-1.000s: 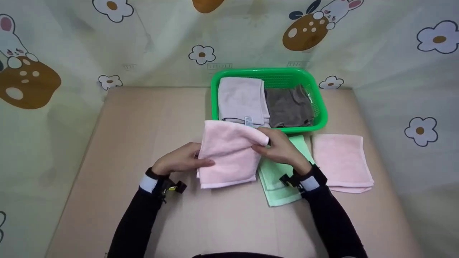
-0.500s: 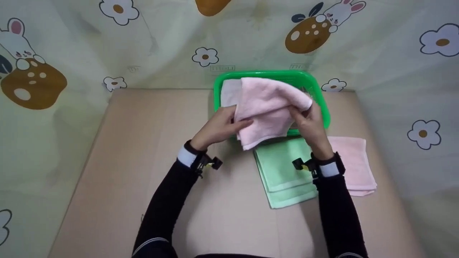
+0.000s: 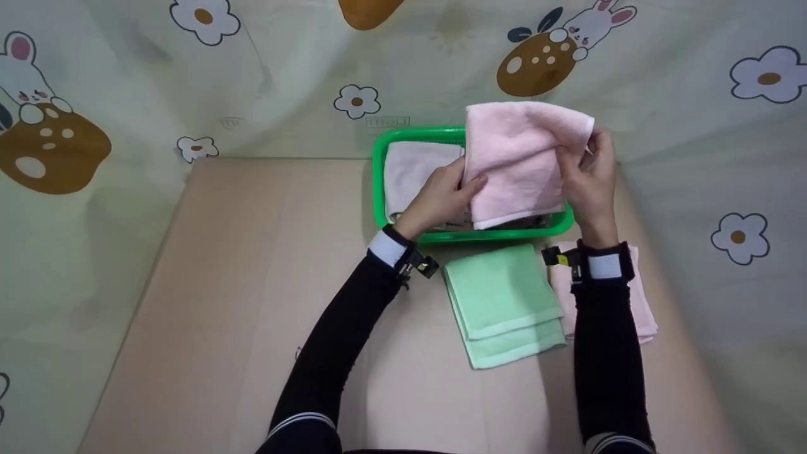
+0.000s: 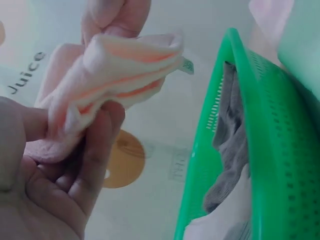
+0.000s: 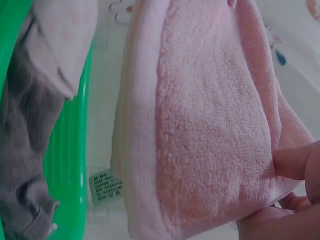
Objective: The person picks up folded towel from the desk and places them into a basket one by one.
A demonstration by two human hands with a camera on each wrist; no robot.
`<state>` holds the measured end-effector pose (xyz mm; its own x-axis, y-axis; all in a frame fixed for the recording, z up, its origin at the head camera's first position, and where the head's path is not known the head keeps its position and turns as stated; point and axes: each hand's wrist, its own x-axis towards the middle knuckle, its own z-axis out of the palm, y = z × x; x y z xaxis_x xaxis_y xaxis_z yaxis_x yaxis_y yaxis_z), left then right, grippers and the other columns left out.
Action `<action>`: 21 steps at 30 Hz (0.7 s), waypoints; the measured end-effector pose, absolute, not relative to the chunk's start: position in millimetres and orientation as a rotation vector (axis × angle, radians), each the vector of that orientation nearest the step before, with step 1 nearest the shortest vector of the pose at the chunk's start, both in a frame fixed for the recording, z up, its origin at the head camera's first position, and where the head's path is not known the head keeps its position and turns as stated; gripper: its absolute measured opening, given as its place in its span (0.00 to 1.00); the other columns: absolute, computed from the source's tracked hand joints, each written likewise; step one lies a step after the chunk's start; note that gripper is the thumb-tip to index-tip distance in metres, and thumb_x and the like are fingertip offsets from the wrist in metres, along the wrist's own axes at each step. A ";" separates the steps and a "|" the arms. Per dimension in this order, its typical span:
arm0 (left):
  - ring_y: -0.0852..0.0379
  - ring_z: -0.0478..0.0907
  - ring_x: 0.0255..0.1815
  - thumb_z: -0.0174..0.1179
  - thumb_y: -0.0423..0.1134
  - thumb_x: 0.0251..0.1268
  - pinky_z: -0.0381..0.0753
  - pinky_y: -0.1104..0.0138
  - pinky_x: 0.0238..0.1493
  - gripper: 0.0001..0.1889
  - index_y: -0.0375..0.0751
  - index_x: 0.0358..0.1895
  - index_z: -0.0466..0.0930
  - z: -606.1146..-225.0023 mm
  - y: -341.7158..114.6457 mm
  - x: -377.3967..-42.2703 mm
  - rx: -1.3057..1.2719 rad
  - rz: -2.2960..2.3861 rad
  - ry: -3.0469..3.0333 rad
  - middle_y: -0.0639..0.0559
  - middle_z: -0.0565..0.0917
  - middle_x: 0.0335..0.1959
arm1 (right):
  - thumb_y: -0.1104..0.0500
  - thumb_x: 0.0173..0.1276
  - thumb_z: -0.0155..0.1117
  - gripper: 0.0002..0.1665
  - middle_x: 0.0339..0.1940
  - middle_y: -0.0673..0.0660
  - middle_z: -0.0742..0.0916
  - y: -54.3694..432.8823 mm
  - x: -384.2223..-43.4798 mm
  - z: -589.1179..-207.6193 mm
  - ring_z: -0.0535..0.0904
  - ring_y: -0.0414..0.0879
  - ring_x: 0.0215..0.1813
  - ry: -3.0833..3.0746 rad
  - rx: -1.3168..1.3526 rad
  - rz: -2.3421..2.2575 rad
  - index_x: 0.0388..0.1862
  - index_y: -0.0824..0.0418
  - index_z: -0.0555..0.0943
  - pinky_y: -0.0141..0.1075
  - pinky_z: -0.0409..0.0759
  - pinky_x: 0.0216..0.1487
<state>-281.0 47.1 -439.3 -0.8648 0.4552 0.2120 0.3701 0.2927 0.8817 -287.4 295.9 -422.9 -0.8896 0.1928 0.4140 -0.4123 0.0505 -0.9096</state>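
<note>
A folded pink towel hangs between both hands above the right part of a green basket. My left hand pinches its left edge, thumb in front and fingers behind. At the towel's right side, my right hand grips the edge between thumb and fingers. A white label sticks out from the towel's lower edge in the right wrist view. Inside the basket lie a light grey folded towel and a dark grey cloth; the held towel hides most of the dark one in the head view.
A folded green towel lies on the table in front of the basket. Beside it, partly under the right forearm, is another folded pink towel. A patterned curtain rises behind the table and along its sides.
Both hands have carried the pink towel from over the table, forward and right, to above the basket's right half. The light grey towel shows again; the dark cloth is now mostly covered.
</note>
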 end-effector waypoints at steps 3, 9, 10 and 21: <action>0.54 0.85 0.47 0.51 0.43 0.83 0.81 0.67 0.48 0.22 0.37 0.72 0.68 -445.1 62.2 -290.8 0.766 1.618 2.502 0.40 0.85 0.52 | 0.69 0.69 0.66 0.26 0.61 0.59 0.77 307.5 -300.4 -425.7 0.77 0.54 0.63 -1.919 0.166 1.870 0.63 0.63 0.70 0.38 0.78 0.63; 0.50 0.83 0.48 0.54 0.41 0.81 0.80 0.61 0.50 0.23 0.37 0.71 0.62 -458.8 86.9 -303.4 0.707 1.549 2.729 0.37 0.84 0.53 | 0.64 0.71 0.66 0.25 0.55 0.56 0.80 322.9 -312.9 -434.2 0.81 0.51 0.57 -2.064 0.039 1.704 0.63 0.59 0.69 0.39 0.81 0.55; 0.49 0.83 0.48 0.55 0.41 0.80 0.80 0.61 0.51 0.26 0.38 0.72 0.58 -461.2 89.8 -304.7 0.693 1.553 2.756 0.36 0.83 0.55 | 0.63 0.71 0.66 0.25 0.54 0.56 0.81 324.2 -313.8 -436.2 0.82 0.51 0.56 -2.090 0.015 1.681 0.63 0.58 0.69 0.39 0.81 0.55; 0.55 0.74 0.36 0.51 0.32 0.81 0.75 0.68 0.38 0.17 0.47 0.67 0.74 -495.3 98.7 -313.3 0.791 1.191 2.856 0.42 0.76 0.54 | 0.56 0.76 0.64 0.31 0.54 0.63 0.85 330.5 -332.7 -474.0 0.82 0.48 0.52 -2.396 -0.056 1.405 0.70 0.56 0.60 0.35 0.79 0.50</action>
<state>-313.3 98.7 -495.3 -0.8759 0.4230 0.2320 0.4625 0.5994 0.6534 -332.7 330.5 -474.0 -0.9339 0.2133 0.2871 -0.1463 0.5046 -0.8509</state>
